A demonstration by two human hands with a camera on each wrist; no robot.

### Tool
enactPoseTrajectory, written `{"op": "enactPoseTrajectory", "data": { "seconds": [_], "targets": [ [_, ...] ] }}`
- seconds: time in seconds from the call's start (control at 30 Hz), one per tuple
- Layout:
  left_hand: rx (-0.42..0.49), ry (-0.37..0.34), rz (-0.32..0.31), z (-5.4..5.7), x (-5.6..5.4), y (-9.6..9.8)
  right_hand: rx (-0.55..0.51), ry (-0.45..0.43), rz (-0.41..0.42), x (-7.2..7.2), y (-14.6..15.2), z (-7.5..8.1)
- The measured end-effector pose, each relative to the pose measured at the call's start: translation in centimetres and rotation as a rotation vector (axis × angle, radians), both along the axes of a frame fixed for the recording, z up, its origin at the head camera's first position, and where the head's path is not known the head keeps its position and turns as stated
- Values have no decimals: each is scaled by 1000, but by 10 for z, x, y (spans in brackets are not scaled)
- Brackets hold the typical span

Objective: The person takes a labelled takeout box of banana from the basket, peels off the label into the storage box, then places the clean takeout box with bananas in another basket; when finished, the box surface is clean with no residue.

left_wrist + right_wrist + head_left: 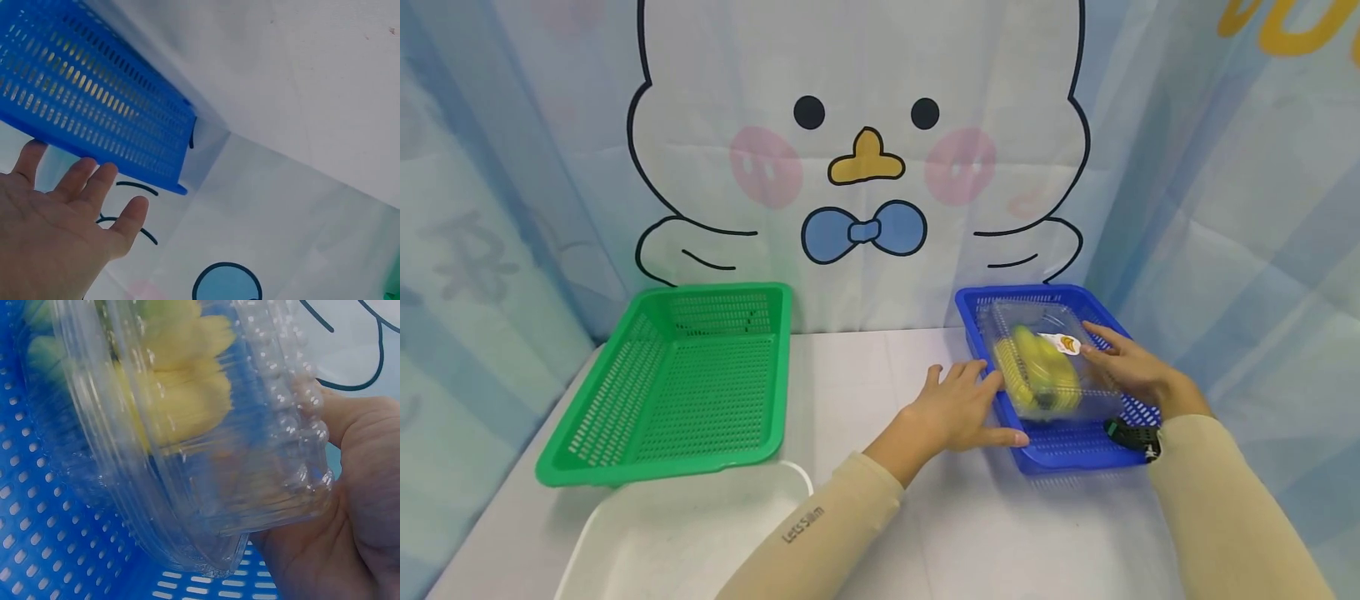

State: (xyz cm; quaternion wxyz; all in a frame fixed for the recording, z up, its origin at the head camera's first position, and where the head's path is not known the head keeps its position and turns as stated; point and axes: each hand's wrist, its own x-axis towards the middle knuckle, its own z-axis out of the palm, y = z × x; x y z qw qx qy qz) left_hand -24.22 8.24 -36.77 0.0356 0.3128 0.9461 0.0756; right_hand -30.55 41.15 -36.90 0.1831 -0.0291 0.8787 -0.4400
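Note:
A clear plastic clamshell box (1045, 367) with yellow-green bananas (1037, 358) inside and a white sticker (1062, 343) on its lid is in the blue basket (1060, 454). My right hand (1131, 367) grips the right side of this box, thumb and finger at its upper edge. In the right wrist view, the box (206, 487) leans close to the hand (356, 487), part of whose fingers is hidden behind the plastic. My left hand (958, 408) is spread at the basket's left rim, fingertips right at the edge. The left wrist view shows these fingers (100, 181) under the rim.
A green basket (700, 400) stands at the left on the white table (880, 400). In front of it is a white tray (685, 533). A small black item (1131, 437) shows beside my right wrist. Behind everything hangs a printed curtain (865, 83).

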Motion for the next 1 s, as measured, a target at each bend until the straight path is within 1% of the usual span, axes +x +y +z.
{"op": "enactPoseTrajectory", "data": {
  "seconds": [0.13,0.2,0.27,0.4,0.5,0.6,0.77,0.83,1.0],
  "targets": [
    [-15,3,5,-1,0,-4,-4,16,16,-1,-3,-4],
    [-23,12,4,-1,0,-5,-26,24,22,0,-5,-6],
    [-22,21,-6,-1,1,-5,-31,46,27,0,-5,-7],
    [-4,16,-20,-2,2,-3,-29,67,21,3,-5,-6],
    [-2,15,-18,-3,2,-2,-28,79,13,3,-5,-4],
    [-5,25,-17,-3,2,-1,-11,110,10,2,-6,0],
    [-9,30,-21,-3,0,0,35,156,39,-1,-7,8],
    [-11,31,-25,-4,-1,0,53,161,46,-1,-6,12],
    [-24,50,-31,-5,-2,1,52,170,47,0,-3,21]
  ]
}}
